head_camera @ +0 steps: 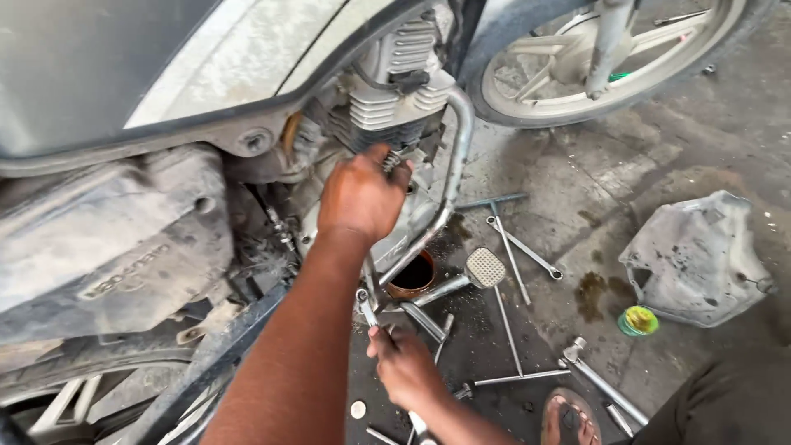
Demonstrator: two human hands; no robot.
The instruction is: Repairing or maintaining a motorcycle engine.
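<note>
While the motorcycle point(165, 107) fills the upper left of the head view, its dusty side panel point(107, 247) sits at the left and the front wheel point(610, 58) stands at the top right on the stained concrete floor point(659, 156). Below the finned engine cylinder point(395, 91) a chrome exhaust pipe point(458, 156) bends down toward the lower frame. Out on the floor to the right lies a grey plastic cover point(700, 255), well apart from the bike, with a small green and yellow cap point(638, 320) just beside its lower left edge.

Reaching up from the bottom, the left hand point(361, 198) is at the engine just under the cylinder, its fingers point(387, 161) curled tight around a small metal part there; what the part is cannot be told. Lower down, the right hand point(404, 367) is closed around the handle of a wrench point(367, 309), whose head points up toward the underside of the engine. Just beside that sits a round brown oil pan point(412, 276) under the engine, next to the foot peg point(484, 267). Several long T-handle spanners point(515, 264) lie scattered on the floor between the bike and the cover, and a sandalled foot point(568, 416) shows at the bottom edge.
</note>
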